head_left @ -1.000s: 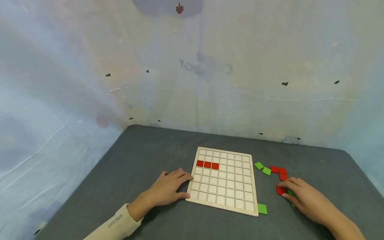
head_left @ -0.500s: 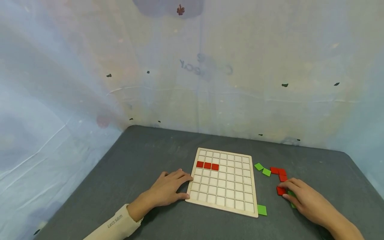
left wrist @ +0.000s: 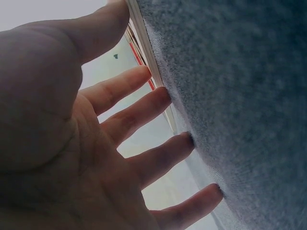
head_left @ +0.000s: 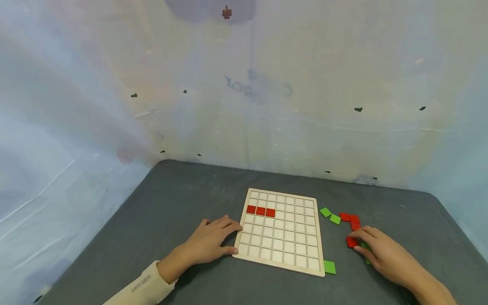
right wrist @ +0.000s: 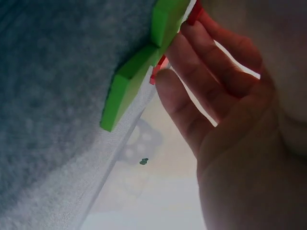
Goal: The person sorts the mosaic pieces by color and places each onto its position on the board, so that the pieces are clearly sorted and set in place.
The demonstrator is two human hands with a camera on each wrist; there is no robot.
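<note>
A pale wooden grid board (head_left: 293, 234) lies on the dark grey table, with three red tiles (head_left: 261, 211) side by side in one row near its left edge. My left hand (head_left: 207, 242) rests at the board's left edge, fingers spread; thumb and fingertips touch the rim, as the left wrist view also shows. To the right of the board, my right hand (head_left: 386, 254) has its thumb and forefinger at a red square tile (head_left: 351, 242), pinching it by its sides. Beneath that hand, green tiles (right wrist: 136, 72) lie on the table, partly hidden in the head view.
Two green tiles (head_left: 330, 215) and several red tiles (head_left: 350, 220) lie right of the board's far half. Another green tile (head_left: 329, 267) touches the board's near right corner. A pale sheet (head_left: 244, 97) with dark spots rises behind the table (head_left: 183, 190).
The whole head view shifts slightly to the left. Both hands, the board and the tiles keep their places relative to each other.
</note>
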